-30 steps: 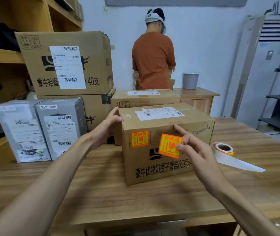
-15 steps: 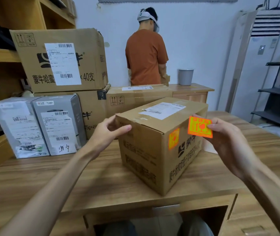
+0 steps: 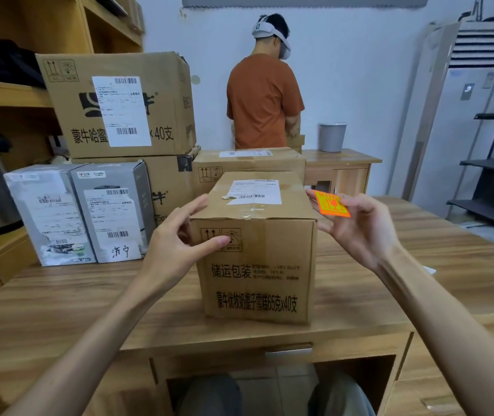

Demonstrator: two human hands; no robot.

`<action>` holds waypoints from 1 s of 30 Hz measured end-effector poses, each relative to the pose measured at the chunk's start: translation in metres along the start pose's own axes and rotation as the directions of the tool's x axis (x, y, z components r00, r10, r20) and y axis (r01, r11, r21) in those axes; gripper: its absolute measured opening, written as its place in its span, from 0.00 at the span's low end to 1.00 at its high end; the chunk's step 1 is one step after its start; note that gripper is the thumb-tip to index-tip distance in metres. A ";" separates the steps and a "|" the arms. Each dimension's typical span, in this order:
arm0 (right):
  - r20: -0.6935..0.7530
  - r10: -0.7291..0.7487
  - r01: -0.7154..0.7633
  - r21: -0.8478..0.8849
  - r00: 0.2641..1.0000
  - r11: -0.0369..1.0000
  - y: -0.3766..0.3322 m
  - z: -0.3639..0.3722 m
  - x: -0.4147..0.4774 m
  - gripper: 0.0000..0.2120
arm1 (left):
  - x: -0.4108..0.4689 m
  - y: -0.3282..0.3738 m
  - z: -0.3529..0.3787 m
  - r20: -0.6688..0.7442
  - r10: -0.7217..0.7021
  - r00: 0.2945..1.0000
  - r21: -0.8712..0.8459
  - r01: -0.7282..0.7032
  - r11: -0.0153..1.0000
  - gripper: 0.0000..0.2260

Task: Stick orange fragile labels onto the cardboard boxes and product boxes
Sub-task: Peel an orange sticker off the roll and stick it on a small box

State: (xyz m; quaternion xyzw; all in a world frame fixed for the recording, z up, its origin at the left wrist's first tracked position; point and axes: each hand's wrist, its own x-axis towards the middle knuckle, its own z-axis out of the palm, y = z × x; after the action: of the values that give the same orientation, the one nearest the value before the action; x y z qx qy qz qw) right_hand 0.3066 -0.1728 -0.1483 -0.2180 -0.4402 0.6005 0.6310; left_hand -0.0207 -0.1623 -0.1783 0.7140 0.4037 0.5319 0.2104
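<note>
A brown cardboard box with black print and a white shipping slip on top stands on the wooden desk in front of me. My left hand grips its top left corner, thumb on the front face and fingers on the top. My right hand hovers just right of the box's top right corner and pinches an orange fragile label, held nearly flat in the air. The side of the box that carries a stuck label is turned out of sight.
Two grey product boxes stand at the left, with stacked cardboard boxes behind them and another carton behind mine. A person in an orange shirt stands at a back counter beside a grey bin. Shelving lines both sides.
My left hand has turned the box about a quarter turn, so its narrow end faces me. My right hand has drawn the loose orange label away to the right and up.
</note>
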 end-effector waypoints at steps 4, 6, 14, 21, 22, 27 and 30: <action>0.001 0.008 -0.008 -0.045 1.000 0.999 0.004 0.003 0.015 0.15 | -0.002 0.008 0.003 -0.050 0.044 0.998 0.092 -0.039 0.995 0.30; -0.003 -0.007 0.007 -0.083 1.000 0.997 0.002 -0.003 0.016 0.09 | -0.001 0.010 0.008 -0.065 0.060 0.996 0.122 -0.052 0.991 0.30; -0.044 -0.350 0.261 -0.582 0.936 0.770 -0.015 0.011 -0.025 0.10 | 0.005 0.014 0.027 -0.067 0.151 0.986 0.243 -0.131 0.961 0.33; 0.270 -0.332 0.401 -0.805 0.904 0.437 0.001 0.026 -0.053 0.11 | 0.000 0.032 0.024 -0.140 0.454 0.880 0.398 -0.370 0.839 0.23; 0.307 -0.303 0.415 -0.809 0.902 0.415 0.004 0.031 -0.054 0.11 | -0.002 0.036 0.027 -0.125 0.495 0.860 0.395 -0.414 0.820 0.20; 0.398 -0.190 0.440 -0.837 0.897 0.326 0.026 0.051 -0.045 0.09 | -0.010 0.045 0.033 0.009 0.441 0.898 0.259 -0.428 0.866 0.14; 0.406 -0.152 0.433 -0.829 0.901 0.353 0.036 0.061 -0.037 0.09 | -0.012 0.043 0.029 -0.003 0.349 0.937 0.151 -0.345 0.927 0.11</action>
State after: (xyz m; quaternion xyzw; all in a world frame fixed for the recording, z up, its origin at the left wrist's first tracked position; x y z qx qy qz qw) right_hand 0.2406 -0.2170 -0.1569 -0.3599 -0.8030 0.1647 0.4456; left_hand 0.0197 -0.1938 -0.1638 0.7798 0.3125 0.5398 0.0536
